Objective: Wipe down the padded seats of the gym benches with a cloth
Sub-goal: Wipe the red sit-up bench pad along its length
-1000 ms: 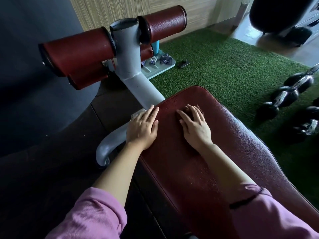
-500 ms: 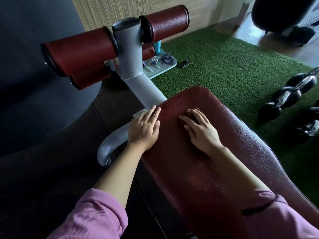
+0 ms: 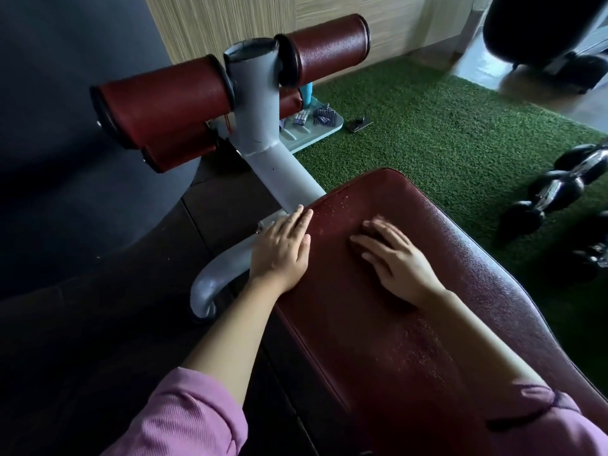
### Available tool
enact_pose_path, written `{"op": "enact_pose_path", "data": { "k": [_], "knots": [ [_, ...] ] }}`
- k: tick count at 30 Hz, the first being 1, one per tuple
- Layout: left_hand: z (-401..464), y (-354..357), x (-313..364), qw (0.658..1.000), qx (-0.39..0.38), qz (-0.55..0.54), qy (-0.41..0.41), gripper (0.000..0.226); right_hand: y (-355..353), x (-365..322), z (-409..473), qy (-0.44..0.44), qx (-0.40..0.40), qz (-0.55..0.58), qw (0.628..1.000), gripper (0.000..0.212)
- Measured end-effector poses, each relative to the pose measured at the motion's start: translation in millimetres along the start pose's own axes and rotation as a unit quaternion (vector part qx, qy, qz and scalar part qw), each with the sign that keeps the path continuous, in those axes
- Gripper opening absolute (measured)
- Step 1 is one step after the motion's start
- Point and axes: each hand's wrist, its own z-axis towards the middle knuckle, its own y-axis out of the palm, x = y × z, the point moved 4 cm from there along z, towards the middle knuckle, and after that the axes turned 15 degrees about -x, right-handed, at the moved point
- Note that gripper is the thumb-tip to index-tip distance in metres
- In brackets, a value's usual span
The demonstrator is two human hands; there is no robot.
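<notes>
Two hands flat on a dark red bench seat.

The seat (image 3: 411,324) fills the lower right of the frame, its near-left part speckled with small droplets. The left hand (image 3: 279,251) lies at the seat's left edge, fingers straight and together, half over the grey metal frame (image 3: 273,169), holding nothing. The right hand (image 3: 398,258) rests at centre frame, fingers spread and nearly straight, pressing down on something dark that may be the cloth; I cannot tell for sure. Red roller pads (image 3: 164,103) sit upper left, dumbbells (image 3: 556,189) on green turf (image 3: 444,126) at right.
</notes>
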Motion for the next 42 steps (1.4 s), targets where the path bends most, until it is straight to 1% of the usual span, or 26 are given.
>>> {"op": "enact_pose_path", "data": {
  "k": [3, 5, 8, 10, 14, 17, 19, 20, 23, 26, 29, 31, 34, 36, 37, 39, 42],
  "knots": [
    [0.4, -0.2, 0.3, 1.000, -0.014, -0.001, -0.005, 0.055, 0.4, 5.4, 27.8, 0.078, 0.042, -0.009, 0.996, 0.036],
    [-0.3, -2.6, 0.1, 1.000, -0.019, -0.006, -0.011, 0.059, 2.3, 0.0, 44.1, 0.100, 0.061, -0.003, 0.993, 0.037],
    [-3.3, -10.6, -3.1, 0.999, 0.014, -0.041, -0.034, 0.061, 3.2, -3.8, 51.2, 0.122, 0.074, 0.010, 0.990, 0.039],
    [-8.4, -13.9, -7.5, 0.996, 0.045, -0.052, -0.053, 0.058, 3.6, -3.2, 49.4, 0.126, 0.074, 0.007, 0.989, 0.040],
    [-15.6, -11.6, -14.1, 0.992, 0.042, -0.096, -0.065, 0.057, 4.2, -2.1, 58.9, 0.157, 0.047, -0.010, 0.986, 0.045],
    [-15.9, -11.6, -13.7, 0.992, 0.053, -0.095, -0.065, 0.054, 4.6, -1.9, 84.3, 0.176, 0.047, -0.008, 0.983, 0.046],
    [-16.3, -12.9, -12.5, 0.992, 0.052, -0.098, -0.064, 0.055, 6.4, -9.3, 105.0, 0.168, 0.055, -0.002, 0.984, 0.039],
    [-17.3, -14.0, -11.8, 0.991, 0.050, -0.101, -0.066, 0.056, 7.9, -18.0, 114.2, 0.146, 0.056, 0.000, 0.988, 0.035],
    [-18.7, -16.9, -11.3, 0.989, 0.051, -0.118, -0.073, 0.057, 20.3, -55.4, 123.0, 0.038, 0.043, -0.006, 0.998, 0.029],
    [-18.4, -15.4, -13.7, 0.987, 0.050, -0.130, -0.081, 0.060, 30.1, -74.5, 93.9, 0.010, 0.034, 0.011, 0.999, 0.034],
    [-19.2, -13.8, -13.8, 0.988, 0.052, -0.118, -0.084, 0.055, 26.3, -64.1, 57.3, -0.021, 0.023, 0.007, 0.999, 0.036],
    [-19.5, -13.5, -12.6, 0.989, 0.056, -0.110, -0.081, 0.053, 18.1, -42.8, 49.9, -0.020, 0.024, -0.013, 0.999, 0.035],
    [-18.3, -13.8, -12.7, 0.988, 0.058, -0.111, -0.088, 0.054, 8.8, -10.7, 68.7, 0.059, 0.046, -0.026, 0.997, 0.037],
    [-18.7, -12.8, -12.6, 0.988, 0.055, -0.112, -0.092, 0.057, 6.0, -7.5, 90.0, 0.109, 0.052, -0.024, 0.992, 0.038],
    [-18.8, -12.8, -12.4, 0.988, 0.052, -0.114, -0.092, 0.059, 6.6, -11.8, 100.3, 0.118, 0.055, -0.021, 0.991, 0.037],
    [-19.0, -13.4, -11.9, 0.987, 0.050, -0.118, -0.093, 0.060, 11.0, -31.2, 116.5, 0.097, 0.057, -0.015, 0.994, 0.033],
    [-18.0, -14.3, -13.6, 0.984, 0.047, -0.142, -0.093, 0.057, 29.1, -72.8, 111.2, 0.032, 0.027, 0.004, 0.999, 0.034]
  ]
}}
